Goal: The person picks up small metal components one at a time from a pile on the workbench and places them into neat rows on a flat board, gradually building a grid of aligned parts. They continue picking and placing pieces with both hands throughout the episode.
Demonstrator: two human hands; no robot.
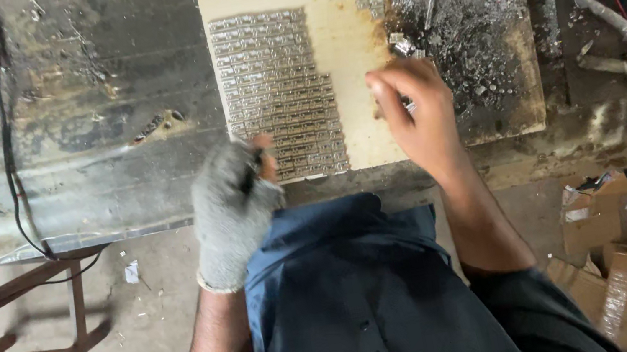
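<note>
Pinched between the thumb and fingertips of the bare right hand (417, 112) is what looks like one small metal piece (409, 106), mostly hidden by the fingers, so its shape cannot be told. It is held just above the pale board (351, 68), between the laid rows and the scrap. The left hand (235, 202), in a grey worn glove with the fingertips bare, is curled with its fingers on the lower edge of the rows of small metal pieces (278, 93); whether it grips one there cannot be told.

Working well here probably means keeping the pinch light and near the piece's end, lowering it flat and square to the existing rows, while the gloved fingers steady the pieces already laid so they do not slide.

Both forearms reach forward from the blue shirt (351, 297), the right wrist bent down, the left resting low at the board's near edge. Silvery metal scrap (466, 23) covers the board's right part.
</note>
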